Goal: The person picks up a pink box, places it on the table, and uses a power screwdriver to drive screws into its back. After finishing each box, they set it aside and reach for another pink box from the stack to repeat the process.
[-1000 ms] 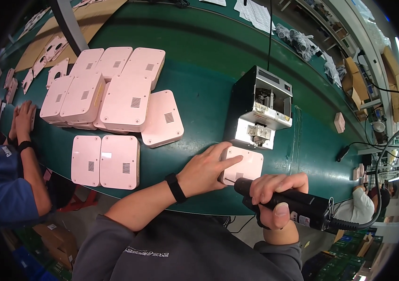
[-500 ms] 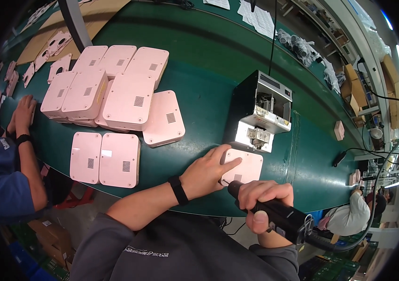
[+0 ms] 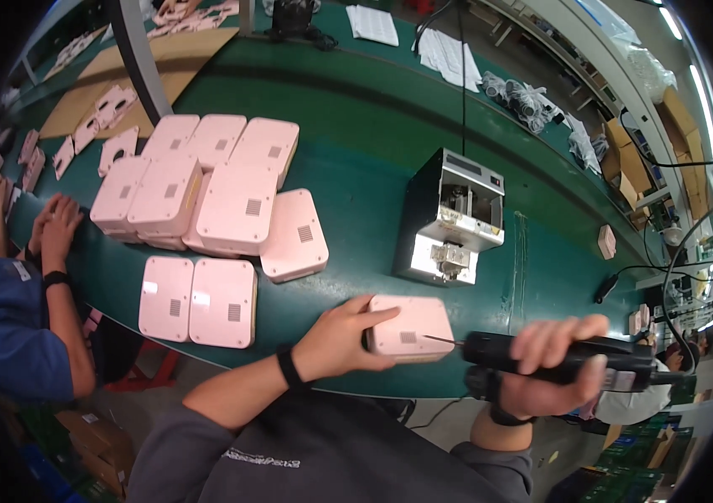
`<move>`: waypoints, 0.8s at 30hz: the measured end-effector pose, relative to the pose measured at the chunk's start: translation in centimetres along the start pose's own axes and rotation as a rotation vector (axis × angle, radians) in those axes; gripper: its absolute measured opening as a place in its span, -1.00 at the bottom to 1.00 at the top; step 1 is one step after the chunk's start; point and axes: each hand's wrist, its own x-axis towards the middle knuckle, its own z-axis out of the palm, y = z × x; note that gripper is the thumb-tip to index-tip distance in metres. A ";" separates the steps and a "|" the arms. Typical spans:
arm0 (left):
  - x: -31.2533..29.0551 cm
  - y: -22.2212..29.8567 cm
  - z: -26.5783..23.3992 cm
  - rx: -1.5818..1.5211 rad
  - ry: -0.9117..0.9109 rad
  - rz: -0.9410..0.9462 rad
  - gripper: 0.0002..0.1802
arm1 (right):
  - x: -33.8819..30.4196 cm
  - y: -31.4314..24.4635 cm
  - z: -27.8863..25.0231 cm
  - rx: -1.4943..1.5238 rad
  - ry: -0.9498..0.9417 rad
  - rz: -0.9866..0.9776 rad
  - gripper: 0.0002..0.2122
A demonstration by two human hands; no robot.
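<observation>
My left hand point(image 3: 338, 339) grips the left end of a pale pink box-shaped housing point(image 3: 411, 314) at the table's front edge, thumb on top and fingers along its side. The housing has rounded corners, a slotted vent and small corner holes. In my right hand point(image 3: 559, 369) is a black electric screwdriver point(image 3: 499, 348), held nearly level. Its thin bit points left over the housing's right part; whether it touches the surface I cannot tell. Behind the housing stands a black and silver screw feeder point(image 3: 449, 222).
Left of my arm lie two pink housings point(image 3: 222, 302) side by side, with a stacked pile of them point(image 3: 235, 205) behind. A co-worker's hands point(image 3: 56, 226) rest at the far left. A cable hangs at the right, and a metal post point(image 3: 137, 63) rises beyond the pile.
The screwdriver has swung from slanting down at the housing's near left corner to nearly level, at its right. The housing now sits nearer and tilted, its side showing. The whole view has shifted.
</observation>
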 end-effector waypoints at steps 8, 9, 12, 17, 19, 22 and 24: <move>-4.3 0.5 -2.0 -1.262 -0.001 -0.570 -0.36 | -3.4 1.3 -7.3 -0.390 0.395 -0.126 -0.82; -3.4 1.2 -2.3 -1.350 0.060 -0.605 -0.33 | -4.1 1.8 -7.9 -0.439 0.422 -0.065 -0.84; -0.4 2.7 -2.8 -1.514 0.204 -0.662 -0.27 | -5.9 3.6 -9.1 -0.524 0.417 -0.037 -0.87; 7.6 -0.6 -2.1 -1.720 0.439 -0.576 -0.21 | -7.8 4.4 -9.6 -0.577 0.385 -0.029 -0.85; 11.5 -3.0 -2.6 -1.776 0.411 -0.456 -0.22 | -8.1 4.5 -9.6 -0.562 0.377 -0.050 -0.84; 17.5 -5.5 -4.6 -1.775 0.429 -0.399 -0.25 | -8.4 4.3 -9.5 -0.548 0.359 -0.067 -0.80; 19.3 -6.4 -6.0 -1.742 0.574 -0.419 -0.32 | -8.4 4.2 -9.3 -0.523 0.371 -0.055 -0.80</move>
